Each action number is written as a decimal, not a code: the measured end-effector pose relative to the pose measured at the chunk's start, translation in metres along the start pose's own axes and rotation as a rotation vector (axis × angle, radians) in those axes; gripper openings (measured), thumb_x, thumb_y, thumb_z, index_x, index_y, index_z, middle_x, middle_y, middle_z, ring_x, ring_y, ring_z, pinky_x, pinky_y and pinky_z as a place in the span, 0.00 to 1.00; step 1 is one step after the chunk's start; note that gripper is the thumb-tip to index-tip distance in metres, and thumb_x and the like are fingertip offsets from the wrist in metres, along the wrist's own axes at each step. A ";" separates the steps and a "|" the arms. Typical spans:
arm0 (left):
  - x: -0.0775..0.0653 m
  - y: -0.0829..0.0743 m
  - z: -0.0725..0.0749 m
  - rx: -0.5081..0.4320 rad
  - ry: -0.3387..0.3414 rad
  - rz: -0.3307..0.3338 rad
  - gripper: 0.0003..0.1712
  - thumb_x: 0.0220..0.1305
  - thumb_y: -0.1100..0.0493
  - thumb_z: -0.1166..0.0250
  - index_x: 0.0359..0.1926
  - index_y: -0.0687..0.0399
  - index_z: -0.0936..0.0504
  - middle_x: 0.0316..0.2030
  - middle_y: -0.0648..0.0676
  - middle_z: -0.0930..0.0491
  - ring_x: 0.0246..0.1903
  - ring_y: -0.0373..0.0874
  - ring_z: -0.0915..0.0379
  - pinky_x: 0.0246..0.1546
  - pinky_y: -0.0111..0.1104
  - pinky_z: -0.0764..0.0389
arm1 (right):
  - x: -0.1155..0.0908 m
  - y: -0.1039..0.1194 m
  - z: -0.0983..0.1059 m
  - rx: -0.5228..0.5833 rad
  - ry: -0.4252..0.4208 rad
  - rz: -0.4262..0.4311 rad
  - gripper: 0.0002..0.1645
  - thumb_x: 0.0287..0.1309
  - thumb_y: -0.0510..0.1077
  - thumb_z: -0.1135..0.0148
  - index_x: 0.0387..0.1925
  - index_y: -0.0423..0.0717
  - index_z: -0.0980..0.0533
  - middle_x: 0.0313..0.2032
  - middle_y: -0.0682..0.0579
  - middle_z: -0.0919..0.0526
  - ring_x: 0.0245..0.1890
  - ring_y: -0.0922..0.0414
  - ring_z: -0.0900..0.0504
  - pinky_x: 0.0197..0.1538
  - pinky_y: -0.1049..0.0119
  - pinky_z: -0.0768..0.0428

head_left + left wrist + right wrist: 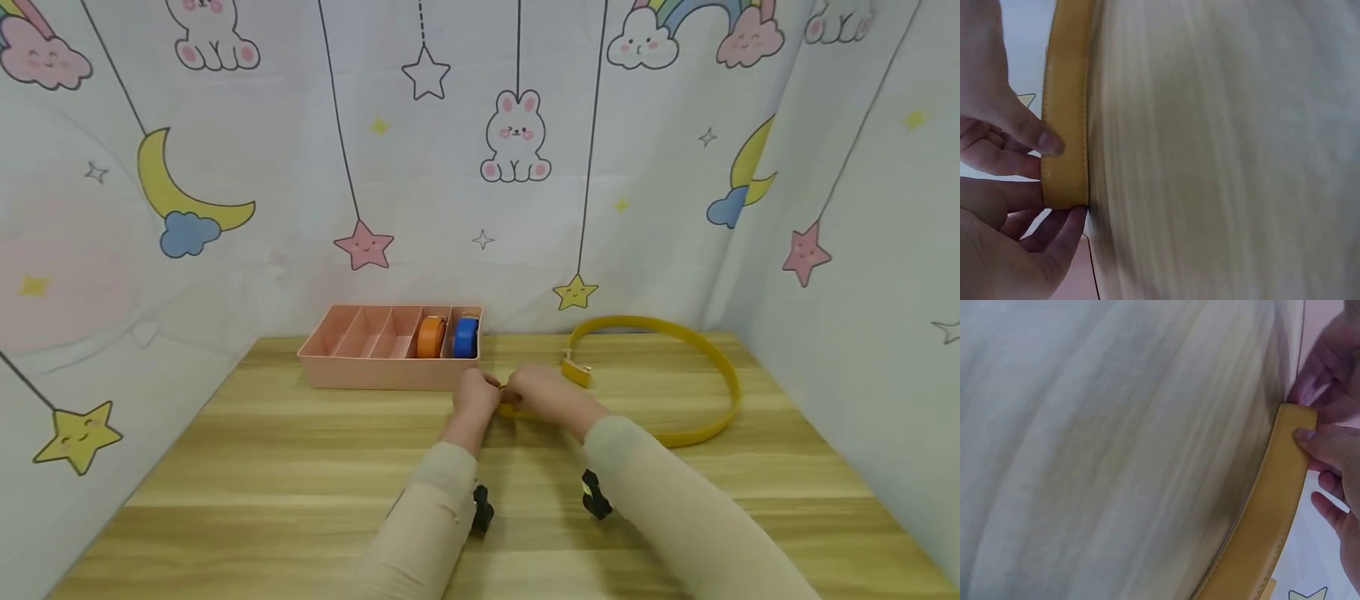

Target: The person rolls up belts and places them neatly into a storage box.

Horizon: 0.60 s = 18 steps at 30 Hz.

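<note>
A yellow belt (723,379) stands on its edge in a wide loop on the table, its buckle (576,367) near the back. My right hand (551,393) pinches the strap (1066,112) close to a bend, the thumb flat on its outer face. At that bend, my left hand (477,398) holds the belt with curled fingers. In the left wrist view the left hand (1016,250) is at the bottom and the right hand (997,112) above it. Part of the strap is hidden behind the right hand and sleeve.
A pink divided box (382,375) stands behind the left hand, at the back of the table. Rolled up in its right compartments are an orange belt (431,337) and a blue belt (466,337). A patterned curtain (450,192) encloses the wooden table (262,467).
</note>
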State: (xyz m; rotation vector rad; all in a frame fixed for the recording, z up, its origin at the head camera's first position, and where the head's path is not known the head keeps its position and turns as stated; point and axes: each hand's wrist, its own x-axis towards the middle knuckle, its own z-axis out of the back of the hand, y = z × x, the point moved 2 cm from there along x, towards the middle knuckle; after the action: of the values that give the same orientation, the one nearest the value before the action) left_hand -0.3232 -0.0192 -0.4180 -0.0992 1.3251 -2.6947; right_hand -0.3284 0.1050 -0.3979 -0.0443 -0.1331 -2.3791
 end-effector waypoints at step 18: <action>0.012 0.006 0.008 0.025 0.359 -0.232 0.13 0.61 0.76 0.39 0.40 0.61 0.12 0.41 0.56 0.16 0.48 0.51 0.24 0.51 0.41 0.24 | -0.023 -0.026 -0.004 -0.191 -0.179 0.193 0.11 0.50 0.41 0.26 0.36 0.61 0.12 0.28 0.58 0.24 0.31 0.57 0.28 0.39 0.59 0.32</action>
State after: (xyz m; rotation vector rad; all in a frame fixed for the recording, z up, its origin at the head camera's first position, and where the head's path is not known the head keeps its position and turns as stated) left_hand -0.3332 -0.0312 -0.4181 0.2628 1.4493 -3.0311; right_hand -0.3293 0.1390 -0.4057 -0.3458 0.0146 -2.1848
